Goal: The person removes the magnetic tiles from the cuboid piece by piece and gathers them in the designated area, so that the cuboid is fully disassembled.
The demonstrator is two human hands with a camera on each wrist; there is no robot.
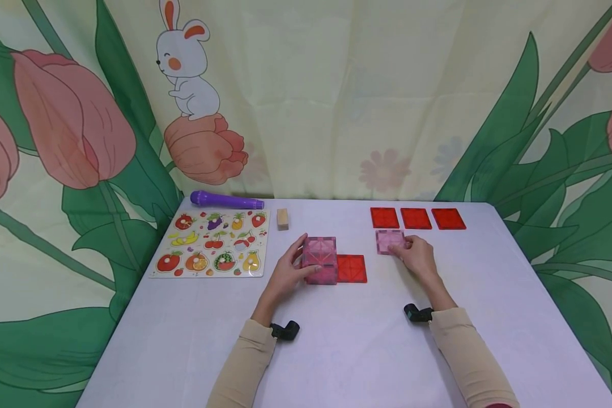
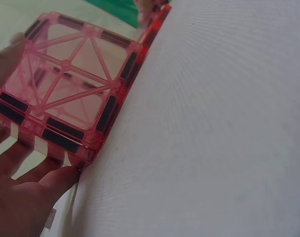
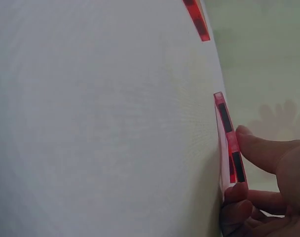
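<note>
My left hand holds a box-like shape of pink magnetic tiles from its left side, thumb on one face and fingers around another. In the left wrist view that pink shape shows clear panels with dark magnets along the edges. A flat red magnetic tile lies against its right side. To the right, my right hand pinches a single pink magnetic tile at its right edge. The right wrist view shows this tile edge-on between thumb and fingers.
Three red tiles lie in a row at the back right, just beyond the pinched tile. At the left are a fruit puzzle board, a purple toy microphone and a small wooden block. A printed curtain hangs behind the table.
</note>
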